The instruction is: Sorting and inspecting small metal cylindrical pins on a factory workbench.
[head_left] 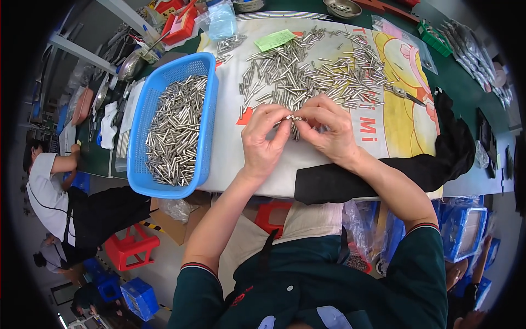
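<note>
My left hand [263,140] and my right hand [329,129] meet over the white cloth [257,170]. Together they pinch a short metal pin [295,117] between their fingertips, and a few more pins hang below my right fingers. A loose heap of metal pins [307,68] lies spread on the cloth just beyond my hands. To the left stands a blue plastic basket [203,137] filled with more such pins [175,131].
A black cloth [438,159] lies along the table's front edge at right. Pliers [405,94] rest near the heap, a green paper slip [274,39] at the back. Red trays, plastic bags and a metal bowl [342,7] sit behind. Another person [55,192] works at left; red stools and blue crates stand below.
</note>
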Available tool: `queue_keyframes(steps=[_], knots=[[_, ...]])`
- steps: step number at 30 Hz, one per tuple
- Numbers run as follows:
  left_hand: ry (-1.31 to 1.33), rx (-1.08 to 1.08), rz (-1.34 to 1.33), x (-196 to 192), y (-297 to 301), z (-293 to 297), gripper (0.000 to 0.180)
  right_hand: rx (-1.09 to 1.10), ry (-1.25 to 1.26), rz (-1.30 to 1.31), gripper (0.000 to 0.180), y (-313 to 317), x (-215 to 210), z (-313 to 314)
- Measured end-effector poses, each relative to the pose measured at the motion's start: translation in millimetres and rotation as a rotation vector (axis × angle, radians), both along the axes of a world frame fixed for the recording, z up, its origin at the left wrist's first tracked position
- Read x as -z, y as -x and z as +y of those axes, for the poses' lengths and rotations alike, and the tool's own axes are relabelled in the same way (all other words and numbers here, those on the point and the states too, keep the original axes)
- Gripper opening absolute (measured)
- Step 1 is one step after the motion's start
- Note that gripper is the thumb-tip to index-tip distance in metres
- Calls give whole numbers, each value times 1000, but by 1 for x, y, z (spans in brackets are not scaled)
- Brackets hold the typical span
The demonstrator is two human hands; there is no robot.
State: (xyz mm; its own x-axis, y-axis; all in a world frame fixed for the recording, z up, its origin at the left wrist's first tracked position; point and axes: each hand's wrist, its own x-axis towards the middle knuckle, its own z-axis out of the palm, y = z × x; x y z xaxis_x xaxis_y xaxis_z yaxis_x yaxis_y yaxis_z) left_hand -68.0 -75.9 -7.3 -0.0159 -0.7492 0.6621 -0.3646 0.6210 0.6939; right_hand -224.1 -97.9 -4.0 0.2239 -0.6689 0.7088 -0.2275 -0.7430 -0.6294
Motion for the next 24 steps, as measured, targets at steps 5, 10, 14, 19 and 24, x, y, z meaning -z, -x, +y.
queue_keyframes(steps=[5,10,14,19,24], knots=[[-10,-7,20,1,-2,1,15,-23,-153,-16,14,-2,-1,2],[-61,17,60,2,-1,1,15,-20,-191,-21,14,-3,-2,2],[-148,46,151,6,0,3,16,-9,-198,-14,14,-3,-3,2],[-245,85,228,4,3,6,16,-8,-247,-8,13,-1,-5,3],[-231,83,240,5,3,7,16,-14,-260,-9,12,0,-5,4]])
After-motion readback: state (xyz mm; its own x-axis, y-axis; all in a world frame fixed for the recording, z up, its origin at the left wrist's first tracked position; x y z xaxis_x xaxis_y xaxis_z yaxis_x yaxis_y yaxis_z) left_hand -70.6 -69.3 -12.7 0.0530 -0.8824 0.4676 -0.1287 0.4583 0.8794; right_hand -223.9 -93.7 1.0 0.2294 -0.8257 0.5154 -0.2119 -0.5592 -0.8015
